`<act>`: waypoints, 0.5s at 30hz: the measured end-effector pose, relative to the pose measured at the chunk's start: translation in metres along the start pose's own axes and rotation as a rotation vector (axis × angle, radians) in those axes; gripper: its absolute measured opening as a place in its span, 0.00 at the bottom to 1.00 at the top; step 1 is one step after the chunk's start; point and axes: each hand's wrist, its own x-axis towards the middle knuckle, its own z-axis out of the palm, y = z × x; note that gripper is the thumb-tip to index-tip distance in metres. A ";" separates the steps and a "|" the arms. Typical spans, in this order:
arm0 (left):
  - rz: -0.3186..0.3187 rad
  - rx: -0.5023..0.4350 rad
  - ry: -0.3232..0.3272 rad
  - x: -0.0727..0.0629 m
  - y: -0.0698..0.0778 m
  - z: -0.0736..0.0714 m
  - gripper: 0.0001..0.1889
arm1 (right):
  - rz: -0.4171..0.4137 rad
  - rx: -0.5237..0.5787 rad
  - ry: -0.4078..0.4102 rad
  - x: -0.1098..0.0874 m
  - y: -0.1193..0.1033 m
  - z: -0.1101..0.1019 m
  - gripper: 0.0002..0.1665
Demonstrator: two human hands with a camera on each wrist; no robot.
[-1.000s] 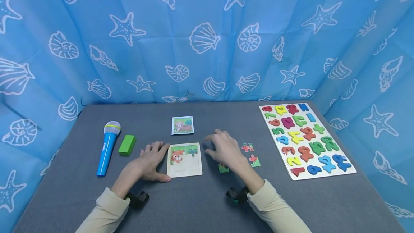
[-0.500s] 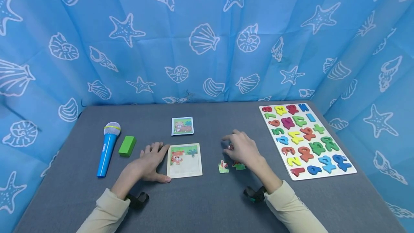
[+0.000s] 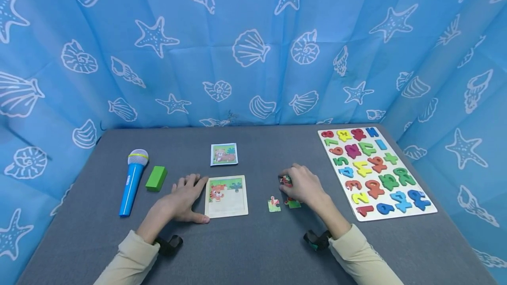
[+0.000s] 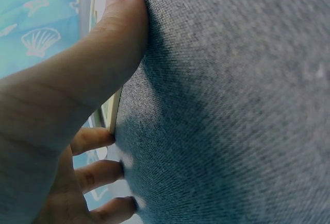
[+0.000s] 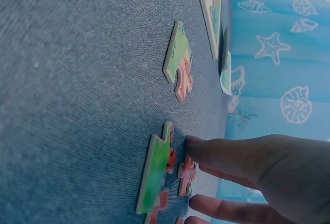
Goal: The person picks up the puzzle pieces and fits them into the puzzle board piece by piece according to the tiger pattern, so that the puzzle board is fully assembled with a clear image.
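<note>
My left hand [image 3: 183,201] lies spread on the table at the left edge of a square puzzle tray [image 3: 226,208], thumb at its near corner and index finger at the far one. An orange tiger-face piece and a green leafy strip fill the tray's upper part. To the right of the tray, my right hand [image 3: 303,184] pinches a red-and-green jigsaw piece [image 3: 285,181] between thumb and fingers, low over the table. Nearer me lie a green jigsaw piece with a pink shape [image 3: 273,204] and another green-edged piece [image 5: 154,170], partly under the right hand in the head view.
A small tiger picture card [image 3: 223,154] lies beyond the tray. To the left are a green block [image 3: 156,178] and a blue toy microphone [image 3: 133,184]. A white board of coloured numbers [image 3: 396,210] lies at the right. A blue shell-print curtain [image 3: 253,78] hangs behind the table.
My right hand has moved right, away from the tray to the loose pieces, and its fingers have closed on one. The left hand stays at the tray's edge.
</note>
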 end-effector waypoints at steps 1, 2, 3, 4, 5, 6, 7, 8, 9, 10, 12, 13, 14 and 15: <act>-0.001 0.001 -0.001 0.000 0.000 0.000 0.61 | -0.001 0.007 0.001 0.000 0.000 0.000 0.19; -0.002 0.003 -0.002 0.000 0.000 0.000 0.61 | -0.003 0.015 0.001 -0.001 0.000 0.000 0.19; -0.003 0.005 -0.001 0.000 0.001 0.000 0.61 | -0.004 0.023 -0.001 -0.001 0.001 0.000 0.18; -0.003 0.006 -0.001 0.000 0.001 0.000 0.61 | -0.006 0.032 -0.003 -0.001 0.001 0.000 0.18; -0.003 0.005 -0.001 0.000 0.001 0.000 0.61 | -0.008 0.040 -0.005 -0.001 0.001 0.000 0.18; -0.003 0.005 -0.001 0.000 0.001 -0.001 0.61 | -0.010 0.048 -0.008 -0.001 0.001 0.000 0.17; -0.003 0.005 -0.001 0.000 0.001 -0.001 0.61 | -0.013 0.054 -0.010 -0.001 0.001 0.000 0.17; -0.003 0.004 0.000 0.000 0.001 -0.001 0.61 | -0.015 0.058 -0.011 -0.001 0.001 0.000 0.17; -0.003 0.003 0.001 0.000 0.001 0.000 0.61 | -0.018 0.060 -0.012 -0.001 0.001 0.000 0.16; -0.003 0.002 0.001 0.000 0.001 0.000 0.61 | -0.020 0.060 -0.012 -0.002 0.001 0.000 0.16; -0.003 0.003 0.002 0.000 0.001 0.000 0.61 | -0.023 0.059 -0.014 -0.001 0.001 0.000 0.16; -0.004 0.004 0.003 0.000 0.001 0.000 0.61 | -0.023 0.057 -0.015 -0.001 0.001 0.000 0.16; -0.005 0.004 0.005 0.000 0.001 0.000 0.61 | -0.023 0.057 -0.016 -0.001 0.002 0.000 0.16; -0.005 0.006 0.006 0.000 0.001 0.000 0.61 | -0.023 0.058 -0.018 -0.001 0.002 0.001 0.16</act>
